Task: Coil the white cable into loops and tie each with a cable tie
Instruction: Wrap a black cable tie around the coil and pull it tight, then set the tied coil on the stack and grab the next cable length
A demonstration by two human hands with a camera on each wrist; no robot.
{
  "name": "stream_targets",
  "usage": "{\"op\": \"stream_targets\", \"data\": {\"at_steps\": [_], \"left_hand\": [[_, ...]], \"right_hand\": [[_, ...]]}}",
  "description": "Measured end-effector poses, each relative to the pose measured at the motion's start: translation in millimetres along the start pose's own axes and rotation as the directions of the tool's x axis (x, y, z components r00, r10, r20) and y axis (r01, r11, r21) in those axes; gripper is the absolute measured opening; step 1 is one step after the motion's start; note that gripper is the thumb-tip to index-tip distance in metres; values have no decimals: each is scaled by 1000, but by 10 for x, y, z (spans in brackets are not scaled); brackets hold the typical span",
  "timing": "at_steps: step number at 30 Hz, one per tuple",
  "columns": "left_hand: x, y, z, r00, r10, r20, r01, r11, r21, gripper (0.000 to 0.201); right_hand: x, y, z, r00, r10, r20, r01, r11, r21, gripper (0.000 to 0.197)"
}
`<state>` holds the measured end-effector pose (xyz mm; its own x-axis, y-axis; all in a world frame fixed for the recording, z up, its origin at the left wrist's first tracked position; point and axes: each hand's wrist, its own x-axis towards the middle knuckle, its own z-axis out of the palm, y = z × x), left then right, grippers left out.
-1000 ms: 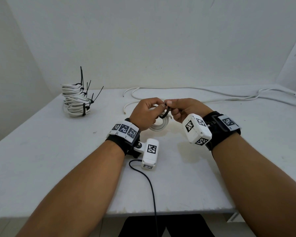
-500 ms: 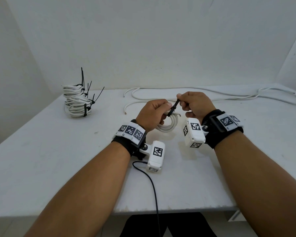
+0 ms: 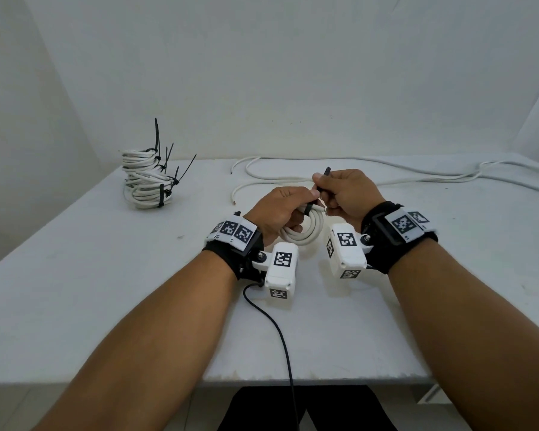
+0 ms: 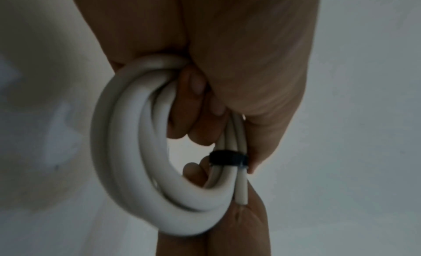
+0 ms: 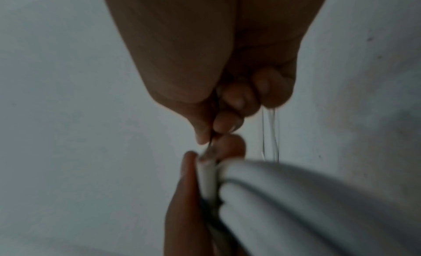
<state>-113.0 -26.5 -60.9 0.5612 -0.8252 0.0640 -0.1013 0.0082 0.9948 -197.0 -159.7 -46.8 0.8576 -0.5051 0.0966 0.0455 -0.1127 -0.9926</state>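
Observation:
My left hand (image 3: 285,209) grips a small white cable coil (image 3: 305,232) just above the table's middle. In the left wrist view the coil (image 4: 127,152) hangs from curled fingers, and a black cable tie (image 4: 228,157) wraps tightly round its strands beside a cut cable end. My right hand (image 3: 339,191) pinches the tie's black tail (image 3: 324,178), which sticks up and away from the coil. The right wrist view is blurred: the right hand's fingertips (image 5: 225,126) close on a thin dark strip above the coil (image 5: 296,197).
A stack of tied white coils (image 3: 147,178) with black tie tails sticking up stands at the back left. Loose white cable (image 3: 386,178) runs along the table's far side to the right. A black cord (image 3: 280,337) trails from the left wrist camera over the front edge.
The right hand has pulled the tie's tail up and back, closing the tie from a loose loop to a tight band. Both hands and the coil have shifted slightly right.

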Motion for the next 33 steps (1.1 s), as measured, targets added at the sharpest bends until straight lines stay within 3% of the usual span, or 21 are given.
{"op": "stream_targets", "data": {"at_steps": [2, 5, 8, 9, 11, 13, 15, 20, 23, 26, 30, 33], "left_hand": [[-13, 12, -23, 999, 16, -33, -17, 998, -52, 31], [34, 40, -90, 985, 13, -172, -42, 985, -168, 32], [118, 37, -296, 959, 10, -283, -106, 939, -328, 27], [149, 42, -377, 949, -10, -314, -128, 900, -416, 23], [180, 93, -486, 922, -71, -380, -158, 828, -538, 15], [153, 149, -533, 879, -82, -469, -146, 891, -429, 24], [101, 217, -556, 859, -3, -513, -156, 951, -267, 36], [-44, 293, -909, 825, 171, -539, -185, 982, 28, 43], [-281, 302, -1285, 797, 237, -556, -121, 964, 237, 37], [-600, 290, -1724, 720, 295, -629, 32, 890, 454, 35], [-970, 159, -2193, 660, 220, -718, 433, 669, 604, 33], [-1094, 85, -2347, 671, 125, -731, 584, 520, 624, 35]], "right_hand": [[-14, -55, -17, 996, 52, 72, -52, 999, -8, 34], [4, -88, -144, 966, 187, 179, -185, 982, -25, 50], [56, -51, -109, 970, 229, 84, -205, 952, -226, 34], [59, -47, -57, 969, 240, 51, -203, 901, -382, 32], [77, -5, 47, 940, 331, 78, -187, 695, -695, 54], [95, 48, 116, 891, 444, 93, -174, 524, -834, 80], [125, 115, 118, 857, 507, 90, -191, 475, -859, 97], [100, 189, 65, 868, 490, 81, -145, 406, -902, 93], [99, 185, 82, 867, 494, 69, -136, 368, -920, 91], [83, 183, 101, 871, 487, 61, -123, 338, -933, 92], [59, 200, 129, 882, 471, 32, -123, 294, -948, 94], [53, 191, 146, 882, 470, 25, -122, 281, -952, 95]]}}
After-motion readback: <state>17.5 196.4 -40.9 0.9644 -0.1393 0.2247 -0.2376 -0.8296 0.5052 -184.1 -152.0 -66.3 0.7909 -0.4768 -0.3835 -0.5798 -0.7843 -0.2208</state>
